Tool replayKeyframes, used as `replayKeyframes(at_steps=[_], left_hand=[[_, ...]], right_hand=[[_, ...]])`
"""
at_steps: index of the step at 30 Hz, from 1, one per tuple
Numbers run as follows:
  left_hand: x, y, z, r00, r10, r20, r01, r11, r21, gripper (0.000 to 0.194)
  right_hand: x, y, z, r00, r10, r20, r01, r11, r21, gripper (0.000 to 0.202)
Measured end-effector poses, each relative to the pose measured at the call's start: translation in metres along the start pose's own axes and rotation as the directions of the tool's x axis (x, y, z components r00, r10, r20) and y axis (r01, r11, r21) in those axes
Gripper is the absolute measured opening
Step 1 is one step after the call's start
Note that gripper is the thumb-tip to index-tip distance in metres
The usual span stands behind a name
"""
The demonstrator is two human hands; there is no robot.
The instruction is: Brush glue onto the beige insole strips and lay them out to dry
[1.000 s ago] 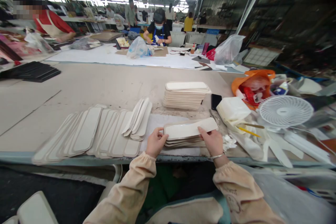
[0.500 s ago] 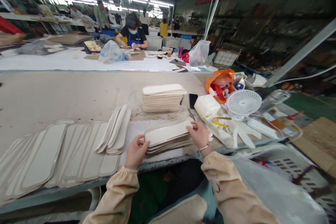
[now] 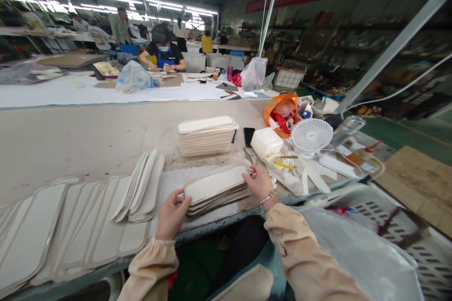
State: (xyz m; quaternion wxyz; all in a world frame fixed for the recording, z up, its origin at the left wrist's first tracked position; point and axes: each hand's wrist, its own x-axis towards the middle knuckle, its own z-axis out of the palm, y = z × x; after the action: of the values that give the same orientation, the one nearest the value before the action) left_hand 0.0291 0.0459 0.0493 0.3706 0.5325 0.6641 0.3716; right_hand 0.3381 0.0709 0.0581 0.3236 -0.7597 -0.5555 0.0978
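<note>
A low stack of long, round-cornered white panels point(image 3: 216, 184) with beige edges lies near the table's front edge, its layers slightly fanned. My left hand point(image 3: 172, 214) grips the left end of this stack, thumb on top and fingers at the far side. At the right end, my right hand point(image 3: 260, 183) holds the stack's far corner between thumb and fingers. Behind stands a taller, neater stack of similar panels point(image 3: 207, 138). To the left, several loose panels point(image 3: 139, 188) lean in a small pile over a wide overlapping spread of panels point(image 3: 35, 230).
Right of the stacks lie a black phone point(image 3: 249, 137), scissors point(image 3: 250, 156), a white block point(image 3: 266, 142), a yellow pencil point(image 3: 284, 166) and a white fan point(image 3: 312, 135). An orange bag point(image 3: 282, 113) sits behind them. Across the table a co-worker point(image 3: 164, 54) sits working.
The view has shifted a little to the right, so everything appears further left. Both hands keep their places at the two ends of the stack.
</note>
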Motion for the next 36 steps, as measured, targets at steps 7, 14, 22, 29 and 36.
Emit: replayKeyframes(at_steps=[7,14,22,29,36], left_hand=[[-0.001,0.005,-0.001,1.0,0.016,-0.019,-0.015,0.997,0.076,0.054],[-0.005,0.007,0.0,0.998,0.034,-0.054,-0.03,0.997,0.071,0.055],[-0.008,0.007,0.005,0.992,0.074,-0.102,-0.074,0.997,0.01,0.049],[-0.009,0.013,0.002,0.988,0.08,-0.133,-0.094,0.989,-0.11,0.033],[-0.048,0.028,-0.007,1.0,-0.022,0.006,0.021,0.779,-0.627,0.035]], right_hand=[[0.002,0.001,-0.001,0.996,0.043,0.082,-0.051,0.995,0.091,0.05],[0.005,-0.008,-0.007,0.983,0.134,0.123,-0.155,0.971,0.184,0.053],[0.01,-0.002,-0.003,0.984,0.102,0.143,-0.113,0.991,0.071,0.05],[0.008,-0.01,-0.012,0.972,0.161,0.174,-0.201,0.947,0.249,0.039],[-0.011,-0.03,-0.048,0.976,0.026,0.218,-0.164,0.746,0.646,0.035]])
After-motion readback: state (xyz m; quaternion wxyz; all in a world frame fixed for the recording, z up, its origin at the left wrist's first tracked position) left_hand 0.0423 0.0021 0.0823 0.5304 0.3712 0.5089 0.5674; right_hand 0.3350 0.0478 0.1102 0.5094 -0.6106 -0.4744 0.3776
